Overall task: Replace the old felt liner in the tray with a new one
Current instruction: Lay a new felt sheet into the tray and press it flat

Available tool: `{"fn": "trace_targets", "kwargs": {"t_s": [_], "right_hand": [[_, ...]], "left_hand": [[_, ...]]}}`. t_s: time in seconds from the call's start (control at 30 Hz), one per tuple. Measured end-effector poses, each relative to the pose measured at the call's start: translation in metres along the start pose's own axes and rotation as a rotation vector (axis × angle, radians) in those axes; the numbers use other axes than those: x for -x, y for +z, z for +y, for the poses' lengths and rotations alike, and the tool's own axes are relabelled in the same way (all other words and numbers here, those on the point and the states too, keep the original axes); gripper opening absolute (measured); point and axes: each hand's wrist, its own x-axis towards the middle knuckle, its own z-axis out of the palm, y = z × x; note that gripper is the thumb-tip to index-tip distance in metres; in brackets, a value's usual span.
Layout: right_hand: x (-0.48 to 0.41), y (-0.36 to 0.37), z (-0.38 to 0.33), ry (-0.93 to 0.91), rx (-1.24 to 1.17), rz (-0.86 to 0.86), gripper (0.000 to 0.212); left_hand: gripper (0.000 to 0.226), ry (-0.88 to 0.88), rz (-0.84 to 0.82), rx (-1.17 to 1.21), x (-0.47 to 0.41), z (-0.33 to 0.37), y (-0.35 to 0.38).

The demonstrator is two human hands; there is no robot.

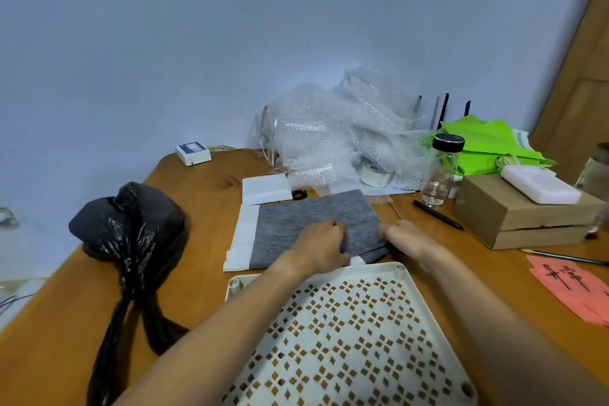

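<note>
A cream plastic tray (425,313) with diamond-shaped cut-outs lies near the table's front edge, turned bottom up, its corner feet showing. Just beyond it a grey felt sheet (306,214) lies flat on a white sheet (242,234). My left hand (321,247) rests on the felt's near part, fingers bent down onto it. My right hand (407,237) is at the felt's near right edge, fingers curled at that edge; it is blurred, and whether it pinches the felt is unclear. Both forearms cross over the tray.
A knotted black plastic bag (131,227) sits at the left. Behind the felt are bubble wrap (346,135), a tape roll (375,173) and a white pad (265,188). At the right stand a glass bottle (441,171), cardboard boxes (524,214), a black pen (438,214) and pink notes (573,287).
</note>
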Motion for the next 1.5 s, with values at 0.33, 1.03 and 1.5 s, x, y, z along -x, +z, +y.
{"fn": "trace_targets", "kwargs": {"t_s": [0.33,1.03,1.5], "right_hand": [[0.001,-0.002,0.006,-0.067,0.021,-0.114,0.021],[-0.015,0.003,0.012,-0.148,0.375,0.070,0.058],[-0.027,0.003,0.021,-0.262,0.519,-0.044,0.015]], "left_hand": [[0.024,0.139,0.147,-0.063,-0.005,0.014,0.007],[0.024,0.174,0.116,0.028,-0.006,0.022,0.018],[0.014,-0.136,-0.127,0.526,0.012,-0.019,-0.010]]}}
